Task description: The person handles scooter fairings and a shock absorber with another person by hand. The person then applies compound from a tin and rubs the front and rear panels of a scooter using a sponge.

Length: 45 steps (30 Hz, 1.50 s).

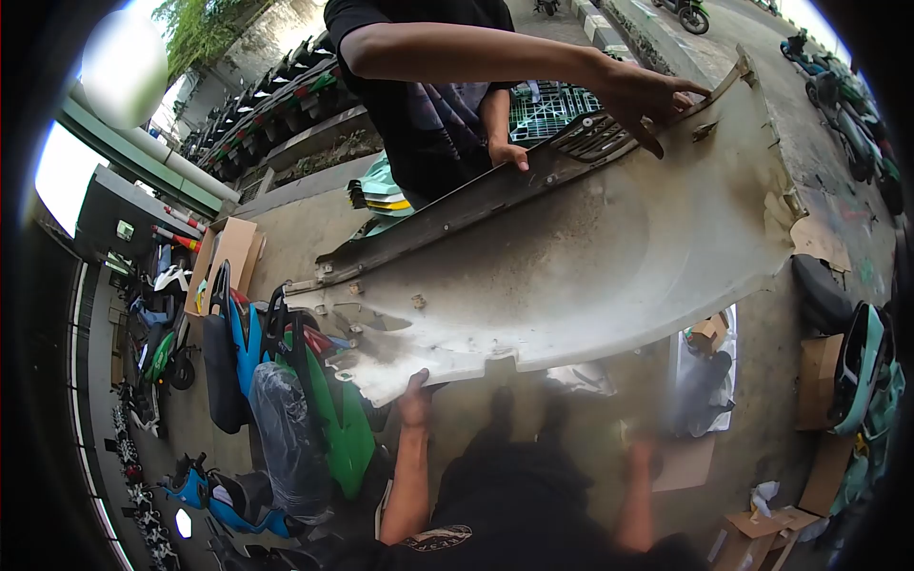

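Note:
A large curved panel (571, 247), like a vehicle bumper cover seen from its dusty inner side, is tilted across the middle of the view. It has small clips along its edges and a slatted grille (592, 136) near its upper edge. My left hand (416, 398) is closed on its lower edge near the left end. My right hand (642, 459) is down at the lower right, smeared by motion, apart from the panel; its fingers cannot be made out. A co-worker's hand (647, 100) is at the panel's upper right, and their other hand (506, 152) grips its upper edge.
Blue and green motorcycle body panels (328, 409) and a plastic-wrapped piece (286, 428) stand at left. Cardboard boxes (771, 533) lie at lower right, near a dark seat (821, 290). A green crate (557, 109) is behind the co-worker. Motorbikes (171, 347) line the far left.

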Tool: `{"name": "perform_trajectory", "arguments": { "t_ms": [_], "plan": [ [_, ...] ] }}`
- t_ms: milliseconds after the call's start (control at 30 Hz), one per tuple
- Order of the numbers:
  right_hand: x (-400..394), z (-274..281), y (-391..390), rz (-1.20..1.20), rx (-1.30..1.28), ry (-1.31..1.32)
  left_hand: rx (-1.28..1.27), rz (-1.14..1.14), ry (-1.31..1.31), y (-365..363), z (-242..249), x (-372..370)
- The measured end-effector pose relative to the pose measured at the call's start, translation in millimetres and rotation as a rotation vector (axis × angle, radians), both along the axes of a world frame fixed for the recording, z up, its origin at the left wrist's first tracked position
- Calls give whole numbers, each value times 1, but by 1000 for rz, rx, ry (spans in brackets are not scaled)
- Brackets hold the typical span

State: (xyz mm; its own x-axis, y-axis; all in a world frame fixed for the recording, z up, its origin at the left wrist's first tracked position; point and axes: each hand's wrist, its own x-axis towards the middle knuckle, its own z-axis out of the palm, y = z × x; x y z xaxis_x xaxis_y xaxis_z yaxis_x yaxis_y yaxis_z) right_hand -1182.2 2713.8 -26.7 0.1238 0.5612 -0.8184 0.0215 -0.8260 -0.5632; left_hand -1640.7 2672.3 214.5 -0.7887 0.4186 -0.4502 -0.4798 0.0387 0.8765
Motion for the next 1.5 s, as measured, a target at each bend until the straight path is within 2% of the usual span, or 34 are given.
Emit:
{"name": "perform_trajectory", "arguments": {
  "t_ms": [33,100,200,233,267,300,333,367,433,467,533,567,633,667,700,767,800,833,900,933,967,1033,1100,1200,1267,1300,1333,1467,1500],
  "plan": [
    [-8,5,7,38,98,-16,-31,-2,-5,1,1,0],
    [-25,29,23,123,265,16,177,-61,-107,9,13,8],
    [-73,137,52,172,231,203,181,-131,-119,9,5,2],
    [-83,173,59,323,260,213,137,-196,-110,3,-8,-3],
    [-97,166,56,422,478,207,165,-260,-163,-2,-21,-8],
    [-111,175,56,578,548,90,110,-367,-122,1,-12,4],
    [-126,173,55,654,686,106,127,-392,-173,-4,-23,1],
    [-136,209,58,644,631,238,147,-399,-215,-4,-32,-1],
    [-158,224,53,640,760,338,142,-431,-274,1,-35,12],
    [-159,235,50,616,760,338,169,-399,-310,3,-32,17],
    [-162,256,47,619,982,295,182,-424,-300,7,-24,23],
    [-163,258,45,619,991,302,203,-431,-296,7,-20,26],
    [-163,261,49,302,995,334,209,-542,-271,6,-25,24],
    [-159,278,56,229,885,328,187,-545,-268,4,-31,23],
    [-161,278,65,153,892,342,170,-546,-266,6,-32,30],
    [-164,292,79,79,855,330,198,-540,-294,8,-33,49],
    [-171,288,86,63,961,313,212,-539,-312,8,-40,53],
    [-180,287,91,87,985,328,225,-548,-298,7,-49,54],
    [-195,293,100,-18,1069,323,233,-567,-326,11,-44,68],
    [-205,300,103,-84,1074,405,248,-550,-338,9,-48,71],
    [-210,308,102,-64,1098,418,269,-534,-345,6,-53,71],
    [-223,323,97,-40,1316,105,242,-448,-357,5,-67,68],
    [-242,320,95,-30,1337,-122,256,-419,-360,-3,-83,67],
    [-270,277,95,-132,1297,-78,217,-451,-362,2,-73,78],
    [-271,290,99,-165,1306,-71,201,-481,-457,11,-105,78],
    [-266,299,98,-150,1364,-219,199,-483,-467,14,-121,81],
    [-266,289,104,-143,1352,-214,190,-522,-512,18,-134,84],
    [-252,284,112,-96,1317,-228,134,-625,-597,35,-153,91],
    [-250,299,112,-138,1344,-238,83,-698,-516,36,-134,96]
  ]
}}
